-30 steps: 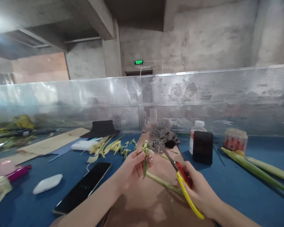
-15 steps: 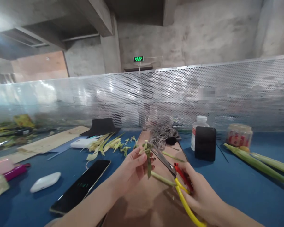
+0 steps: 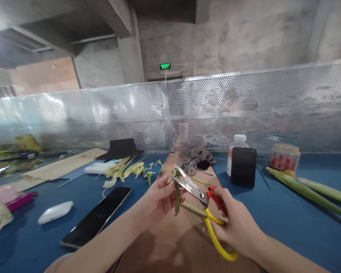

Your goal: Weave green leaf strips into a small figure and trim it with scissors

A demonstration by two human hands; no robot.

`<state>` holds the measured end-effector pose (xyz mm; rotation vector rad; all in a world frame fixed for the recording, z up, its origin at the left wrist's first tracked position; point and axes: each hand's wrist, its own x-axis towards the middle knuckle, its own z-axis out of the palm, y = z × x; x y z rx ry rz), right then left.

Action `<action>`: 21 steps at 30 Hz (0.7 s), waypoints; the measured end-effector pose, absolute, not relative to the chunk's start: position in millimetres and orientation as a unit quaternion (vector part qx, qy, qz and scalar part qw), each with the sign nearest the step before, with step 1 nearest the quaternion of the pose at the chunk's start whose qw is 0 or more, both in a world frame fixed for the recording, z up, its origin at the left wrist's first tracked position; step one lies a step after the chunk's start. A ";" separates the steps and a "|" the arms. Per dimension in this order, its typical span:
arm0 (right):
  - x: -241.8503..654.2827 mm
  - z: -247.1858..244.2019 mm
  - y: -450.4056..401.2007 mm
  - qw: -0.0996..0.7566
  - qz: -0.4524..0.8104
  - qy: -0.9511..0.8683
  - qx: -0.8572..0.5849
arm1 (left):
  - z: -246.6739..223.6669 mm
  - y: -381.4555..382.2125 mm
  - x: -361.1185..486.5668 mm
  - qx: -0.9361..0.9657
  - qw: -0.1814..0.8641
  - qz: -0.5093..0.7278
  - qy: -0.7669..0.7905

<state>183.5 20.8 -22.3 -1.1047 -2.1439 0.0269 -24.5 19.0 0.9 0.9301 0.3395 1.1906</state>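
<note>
Green leaf strip (image 3: 177, 203) pinched in left hand (image 3: 161, 199), trimming seemingly unfinished; right hand (image 3: 234, 218) grips scissors (image 3: 202, 195), blades apart; small pieces (image 3: 149, 176) toward desk's (image 3: 287, 220) far edge, uncut-looking long leaves (image 3: 298, 188) near right edge.

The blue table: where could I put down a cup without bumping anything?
Widest bare patch: right side, between the right hand, black slab and green leaves. A smaller one: left side, between the phone, white case and white box. Crowded: the middle, where the scissors and left hand meet, with grey yarn just beyond.
</note>
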 end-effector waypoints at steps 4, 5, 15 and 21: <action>183.1 -22.4 20.6 0.368 -0.013 -0.829 -0.422 | -1.2 19.7 -25.8 0.424 0.721 0.530 0.140; 182.8 -21.7 20.3 0.367 -0.013 -0.830 -0.421 | -1.6 19.6 -26.1 0.425 0.720 0.531 0.136; 182.9 -19.5 18.3 0.350 -0.009 -0.833 -0.428 | -0.4 20.3 -27.1 0.430 0.718 0.529 0.137; 182.8 -19.3 17.9 0.346 -0.010 -0.832 -0.434 | 0.6 17.9 -25.8 0.434 0.715 0.531 0.138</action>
